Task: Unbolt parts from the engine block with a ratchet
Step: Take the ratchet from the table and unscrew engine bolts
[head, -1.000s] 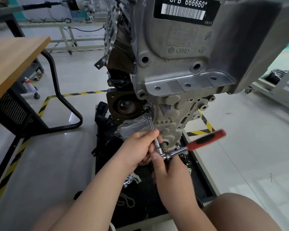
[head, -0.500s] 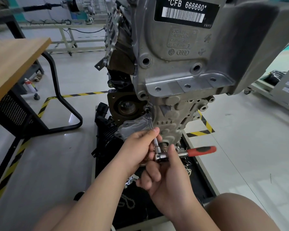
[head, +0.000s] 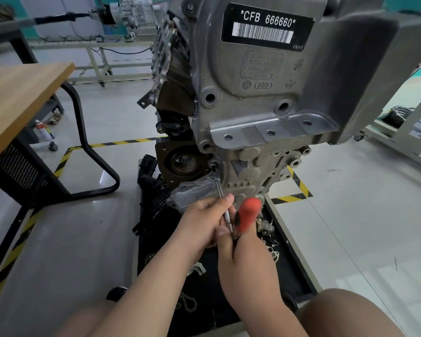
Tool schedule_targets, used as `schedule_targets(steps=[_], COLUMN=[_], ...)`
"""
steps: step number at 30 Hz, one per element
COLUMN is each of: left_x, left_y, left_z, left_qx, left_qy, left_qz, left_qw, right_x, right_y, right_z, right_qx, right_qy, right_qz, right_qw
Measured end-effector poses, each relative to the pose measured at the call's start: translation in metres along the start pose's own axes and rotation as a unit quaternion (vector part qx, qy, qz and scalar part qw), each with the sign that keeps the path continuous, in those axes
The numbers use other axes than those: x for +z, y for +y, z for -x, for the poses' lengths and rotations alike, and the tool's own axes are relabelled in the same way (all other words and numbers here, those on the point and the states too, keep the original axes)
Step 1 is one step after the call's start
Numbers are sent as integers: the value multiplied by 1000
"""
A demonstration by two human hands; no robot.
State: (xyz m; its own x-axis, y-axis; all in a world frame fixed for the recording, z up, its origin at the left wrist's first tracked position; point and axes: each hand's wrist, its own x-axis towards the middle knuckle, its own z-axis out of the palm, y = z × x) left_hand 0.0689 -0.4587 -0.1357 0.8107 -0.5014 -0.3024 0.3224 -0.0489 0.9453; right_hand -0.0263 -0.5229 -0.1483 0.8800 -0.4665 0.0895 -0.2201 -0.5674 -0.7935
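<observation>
The left hand point(head: 202, 220) has its fingers pinching the slanted extension bar point(head: 218, 188). Whether the right hand point(head: 233, 246) grips the blurred ratchet point(head: 249, 212) cannot be told. The slant could slip the drive off the bolt point(head: 213, 166) in the engine block point(head: 253, 105) at frame centre

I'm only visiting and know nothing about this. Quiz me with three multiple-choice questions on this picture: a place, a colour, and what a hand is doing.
1. Where is the wooden table relative to the engine block?
A. left
B. right
C. underneath

2. What colour is the handle of the ratchet?
A. blue
B. orange-red
C. green

3. What is the left hand doing?
A. resting flat on the floor
B. holding a rag
C. pinching the extension bar

Answers:
1 A, the tabletop fills the left edge.
2 B, the blurred grip is orange-red.
3 C, its fingers close on the thin steel bar.
</observation>
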Motion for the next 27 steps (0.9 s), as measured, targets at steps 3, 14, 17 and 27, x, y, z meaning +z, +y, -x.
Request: schedule_targets(steps=[3,14,17,27], left_x=[-1,0,1,-1], left_y=[1,8,10,6], left_z=[1,1,0,-1], left_qx=[9,21,20,36], left_qy=[13,48,53,53], left_qz=[-25,-18,-16,9], left_qw=[1000,998,998,998], right_x=[6,-4,-5,-13], right_y=[-2,-26,-26,-17], right_z=[-1,2,2,-17], right_qx=[52,182,170,160], right_qy=[-3,-65,-91,-95], right_qz=[-205,-598,-640,-449], right_qw=[977,778,744,874])
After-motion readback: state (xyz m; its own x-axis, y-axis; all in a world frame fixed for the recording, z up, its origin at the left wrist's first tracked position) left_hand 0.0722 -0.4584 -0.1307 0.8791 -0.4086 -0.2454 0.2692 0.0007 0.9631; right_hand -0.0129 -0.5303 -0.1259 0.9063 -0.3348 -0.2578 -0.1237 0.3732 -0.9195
